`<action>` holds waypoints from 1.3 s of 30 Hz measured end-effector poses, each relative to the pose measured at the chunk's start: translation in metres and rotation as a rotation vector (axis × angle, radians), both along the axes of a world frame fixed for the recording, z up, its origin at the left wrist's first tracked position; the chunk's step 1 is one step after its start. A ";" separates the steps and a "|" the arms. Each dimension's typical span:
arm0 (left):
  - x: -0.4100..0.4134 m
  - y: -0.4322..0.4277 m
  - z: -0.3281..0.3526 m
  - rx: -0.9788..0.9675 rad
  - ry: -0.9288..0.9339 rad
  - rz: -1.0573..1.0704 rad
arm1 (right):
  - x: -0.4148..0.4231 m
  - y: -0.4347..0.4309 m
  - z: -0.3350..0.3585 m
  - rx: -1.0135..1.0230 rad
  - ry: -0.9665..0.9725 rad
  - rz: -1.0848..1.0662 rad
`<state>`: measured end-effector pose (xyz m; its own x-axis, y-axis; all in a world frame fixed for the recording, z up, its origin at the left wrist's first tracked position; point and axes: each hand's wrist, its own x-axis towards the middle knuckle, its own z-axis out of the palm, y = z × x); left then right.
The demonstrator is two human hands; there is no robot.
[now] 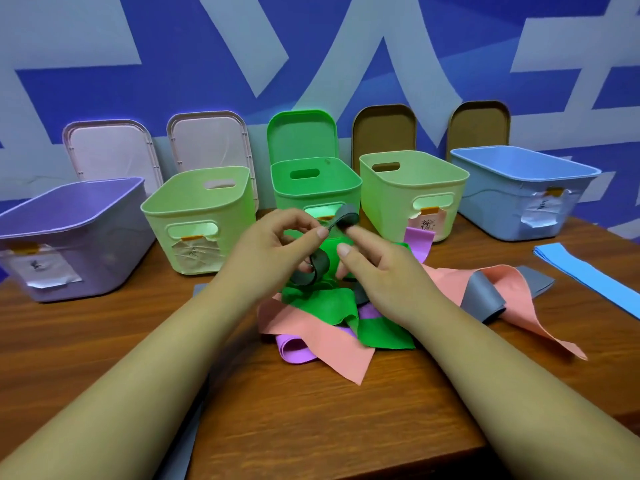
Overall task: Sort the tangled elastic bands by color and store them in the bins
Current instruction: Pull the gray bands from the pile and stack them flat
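Left hand [273,244] pinches grey elastic band [320,266] just in front of bright green plastic bin [346,187]; right hand [384,271] touches it, grip unclear. Tangled multicoloured band pile [329,313] before that bin remains unsorted; judged early stage.

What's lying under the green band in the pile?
Under the green band a purple band and a pink band show; anything beneath its middle is covered.

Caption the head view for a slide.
Left hand pinches a grey band, right hand touching it, above a tangled pile of green, pink and purple bands before five open bins.
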<state>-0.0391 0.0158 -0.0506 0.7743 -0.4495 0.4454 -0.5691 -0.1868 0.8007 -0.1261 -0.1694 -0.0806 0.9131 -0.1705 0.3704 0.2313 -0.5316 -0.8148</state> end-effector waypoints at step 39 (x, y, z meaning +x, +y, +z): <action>0.015 0.031 0.011 0.131 -0.549 0.292 | 0.002 -0.023 0.008 0.388 -0.031 -0.381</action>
<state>-0.0244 0.0464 -0.0396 0.5477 -0.3324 0.7678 -0.8012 -0.4729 0.3667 -0.1242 -0.1923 -0.0726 0.7497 -0.6166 0.2402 0.1079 -0.2442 -0.9637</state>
